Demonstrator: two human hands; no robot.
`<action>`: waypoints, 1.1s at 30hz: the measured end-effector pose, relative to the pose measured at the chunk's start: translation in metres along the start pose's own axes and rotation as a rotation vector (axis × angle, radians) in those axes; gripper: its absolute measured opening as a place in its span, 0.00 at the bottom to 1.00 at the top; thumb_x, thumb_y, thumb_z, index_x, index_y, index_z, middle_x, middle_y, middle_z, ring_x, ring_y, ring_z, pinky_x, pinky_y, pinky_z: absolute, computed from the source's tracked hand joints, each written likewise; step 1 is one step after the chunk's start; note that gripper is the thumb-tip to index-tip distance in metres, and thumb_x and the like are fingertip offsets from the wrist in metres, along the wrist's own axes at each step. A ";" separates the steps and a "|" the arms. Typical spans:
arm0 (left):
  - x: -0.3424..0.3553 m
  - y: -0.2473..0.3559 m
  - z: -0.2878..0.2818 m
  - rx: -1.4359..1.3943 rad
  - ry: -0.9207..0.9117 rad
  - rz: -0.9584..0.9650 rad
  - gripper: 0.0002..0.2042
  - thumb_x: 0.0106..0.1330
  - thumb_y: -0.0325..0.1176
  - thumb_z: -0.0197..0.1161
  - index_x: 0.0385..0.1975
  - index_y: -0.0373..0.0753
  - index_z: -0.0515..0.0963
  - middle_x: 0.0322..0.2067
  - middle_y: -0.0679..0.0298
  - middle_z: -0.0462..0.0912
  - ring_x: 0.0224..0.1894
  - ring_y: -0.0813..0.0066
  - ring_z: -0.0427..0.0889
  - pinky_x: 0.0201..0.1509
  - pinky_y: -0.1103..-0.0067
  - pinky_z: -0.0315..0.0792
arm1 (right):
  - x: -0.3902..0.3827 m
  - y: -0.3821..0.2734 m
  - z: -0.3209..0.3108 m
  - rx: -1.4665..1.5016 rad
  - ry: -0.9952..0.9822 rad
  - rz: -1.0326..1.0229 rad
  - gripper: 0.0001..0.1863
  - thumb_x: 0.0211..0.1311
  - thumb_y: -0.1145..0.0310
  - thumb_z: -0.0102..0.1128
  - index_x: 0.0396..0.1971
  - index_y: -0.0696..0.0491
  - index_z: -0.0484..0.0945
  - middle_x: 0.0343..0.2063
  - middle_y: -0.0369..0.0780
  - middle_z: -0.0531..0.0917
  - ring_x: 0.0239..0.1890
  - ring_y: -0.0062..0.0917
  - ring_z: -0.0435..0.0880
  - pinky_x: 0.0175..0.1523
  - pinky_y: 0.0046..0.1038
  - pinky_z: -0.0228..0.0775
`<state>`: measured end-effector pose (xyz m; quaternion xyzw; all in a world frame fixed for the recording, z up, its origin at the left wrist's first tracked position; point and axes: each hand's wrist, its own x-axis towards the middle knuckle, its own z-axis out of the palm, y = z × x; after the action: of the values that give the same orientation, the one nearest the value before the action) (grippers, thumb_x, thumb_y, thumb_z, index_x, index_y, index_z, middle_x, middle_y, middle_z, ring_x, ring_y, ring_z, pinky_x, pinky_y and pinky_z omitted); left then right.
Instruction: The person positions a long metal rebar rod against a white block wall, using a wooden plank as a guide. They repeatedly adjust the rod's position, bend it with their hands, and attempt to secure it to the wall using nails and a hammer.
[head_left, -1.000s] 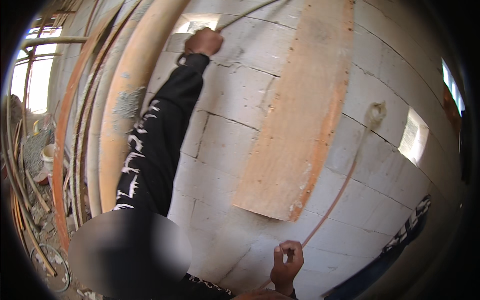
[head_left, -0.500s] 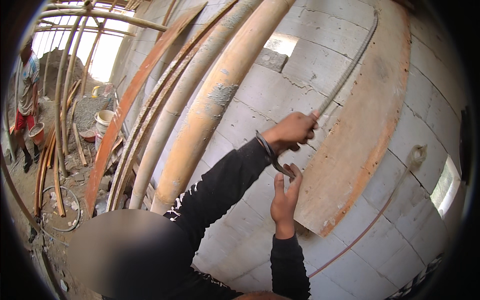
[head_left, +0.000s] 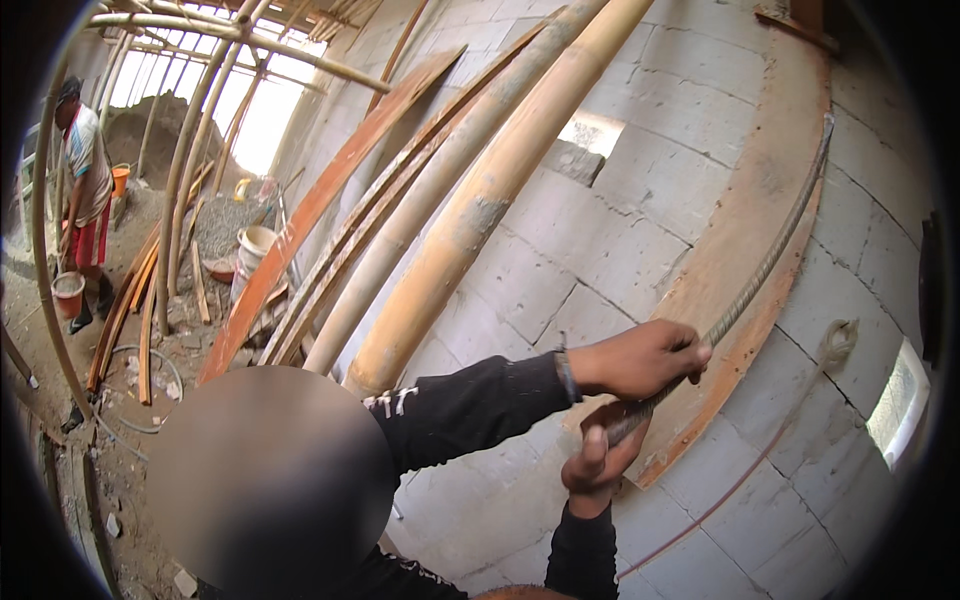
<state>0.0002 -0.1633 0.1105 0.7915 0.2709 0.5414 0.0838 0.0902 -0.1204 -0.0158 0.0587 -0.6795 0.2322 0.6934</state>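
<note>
My left hand (head_left: 640, 360), with a dark band at its wrist, is closed around a grey ribbed rod (head_left: 765, 280). Just below it, my right hand (head_left: 597, 465) has its fingers wrapped about the rod's lower end, its thumb pointing up. The rod slants up to the right, in front of a long brown wooden board (head_left: 745, 225) against the wall. Its pale upper tip is near the board's right edge. Whether the rod touches the board I cannot tell. Both forearms wear black sleeves.
Bamboo poles (head_left: 500, 200) and a reddish plank (head_left: 330, 215) lean on the grey block wall (head_left: 540, 275) at left. A reddish cord (head_left: 735, 500) hangs from a looped bundle (head_left: 835, 345) at right. Far left, another person (head_left: 90, 165) holds a bucket (head_left: 68, 292). A blurred round patch covers the lower left.
My left hand has moved down and right with the rod, whose upper tip has swung right across the board. My right hand has gone from open to wrapped around the rod's lower end.
</note>
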 end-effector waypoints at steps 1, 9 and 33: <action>-0.008 0.004 -0.004 0.071 -0.081 -0.016 0.21 0.76 0.48 0.53 0.35 0.34 0.79 0.33 0.59 0.82 0.42 0.73 0.79 0.51 0.75 0.71 | -0.012 -0.004 -0.012 0.027 -0.016 0.040 0.22 0.52 0.59 0.53 0.40 0.60 0.64 0.22 0.37 0.69 0.23 0.21 0.68 0.30 0.23 0.64; -0.076 -0.056 -0.141 1.406 0.961 -0.569 0.51 0.53 0.54 0.71 0.72 0.40 0.50 0.62 0.46 0.65 0.66 0.45 0.64 0.65 0.49 0.61 | -0.021 -0.055 -0.081 -0.245 -0.164 0.015 0.23 0.51 0.52 0.50 0.37 0.56 0.62 0.15 0.31 0.61 0.18 0.16 0.58 0.26 0.18 0.52; -0.113 -0.123 -0.258 1.208 0.926 -0.539 0.47 0.50 0.46 0.69 0.72 0.42 0.53 0.52 0.46 0.76 0.50 0.46 0.81 0.50 0.58 0.78 | -0.079 -0.048 -0.046 -0.273 -0.036 0.179 0.15 0.50 0.59 0.48 0.25 0.58 0.63 0.12 0.34 0.64 0.15 0.21 0.62 0.23 0.23 0.57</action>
<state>-0.3047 -0.1605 0.0698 0.3030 0.7055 0.5357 -0.3514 0.1537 -0.1639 -0.0847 -0.0927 -0.7195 0.1977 0.6593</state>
